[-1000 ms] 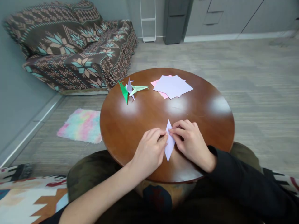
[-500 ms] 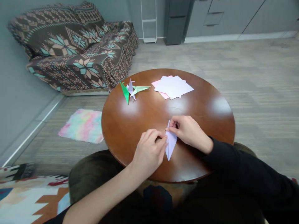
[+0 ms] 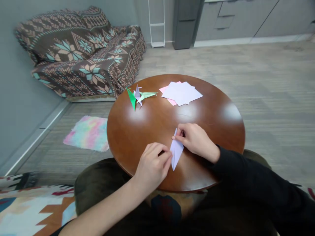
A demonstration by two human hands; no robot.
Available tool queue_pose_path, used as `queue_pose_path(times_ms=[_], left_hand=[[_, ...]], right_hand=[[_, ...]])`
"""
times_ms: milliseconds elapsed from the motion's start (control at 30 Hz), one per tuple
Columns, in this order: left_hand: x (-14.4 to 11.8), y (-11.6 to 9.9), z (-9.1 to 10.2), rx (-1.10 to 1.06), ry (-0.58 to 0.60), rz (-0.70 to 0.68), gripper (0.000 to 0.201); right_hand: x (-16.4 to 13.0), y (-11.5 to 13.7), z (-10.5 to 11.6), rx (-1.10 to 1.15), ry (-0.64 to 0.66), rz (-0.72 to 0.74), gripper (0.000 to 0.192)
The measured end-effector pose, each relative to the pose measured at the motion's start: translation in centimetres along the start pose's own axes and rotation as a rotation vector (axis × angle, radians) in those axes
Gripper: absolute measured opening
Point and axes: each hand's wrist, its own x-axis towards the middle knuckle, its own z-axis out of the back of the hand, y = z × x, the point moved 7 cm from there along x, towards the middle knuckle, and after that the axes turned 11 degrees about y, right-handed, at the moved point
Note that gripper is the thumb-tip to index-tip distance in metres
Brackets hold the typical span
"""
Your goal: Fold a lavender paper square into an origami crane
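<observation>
A pale lilac sheet of origami paper (image 3: 177, 151), folded into a narrow diamond, lies near the front of the round wooden table (image 3: 133, 137). A crease line runs along its length. My left hand (image 3: 154, 162) pinches the left edge of the folded paper at its lower half, thumb and forefinger together. From the right, my right hand (image 3: 197, 139) grips the upper part between thumb and fingers, covering some of it. The paper's top tip shows beyond my right fingertips.
Folded paper cranes (image 3: 137, 96) in green, lilac and pale green stand at the table's back left. A fanned stack of white and pink paper (image 3: 182, 93) lies at the back. A patterned sofa (image 3: 91, 62) and a fluffy pastel rug (image 3: 87, 132) are beyond the table.
My left hand has slid slightly down along the paper's left edge. The folded paper now leans a little more, its lower tip shifted left. My right hand keeps its grip.
</observation>
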Motion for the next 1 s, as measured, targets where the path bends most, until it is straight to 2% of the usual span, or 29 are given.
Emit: queue_pose_path(times_ms=[167, 233, 367, 500, 633, 833, 1000], left_hand=[[-0.3, 0.2, 0.7, -0.041, -0.003, 0.044, 0.017], [-0.2, 0.3, 0.6, -0.017, 0.010, 0.076, 0.008], [0.4, -0.2, -0.2, 0.125, 0.107, 0.077, 0.024], [0.9, -1.1, -0.8, 0.308, 0.176, 0.049, 0.021], [1.2, -2.0, -1.1, 0.457, 0.225, -0.021, 0.019], [1.4, -1.8, -1.2, 0.442, 0.254, -0.056, 0.017], [1.3, -1.8, -1.0, 0.406, 0.245, -0.069, 0.015]], right_hand=[[-0.2, 0.1, 0.0, -0.028, -0.020, -0.002, 0.024], [-0.3, 0.1, -0.1, -0.042, -0.023, -0.005, 0.023], [-0.3, 0.0, -0.1, -0.066, -0.015, -0.009, 0.021], [0.3, 0.3, 0.4, -0.070, 0.050, 0.030, 0.018], [1.0, 1.3, 0.7, -0.056, 0.167, 0.108, 0.015], [1.3, 1.8, 0.5, -0.050, 0.250, 0.124, 0.011], [2.3, 0.2, 1.2, 0.022, 0.258, 0.110, 0.011]])
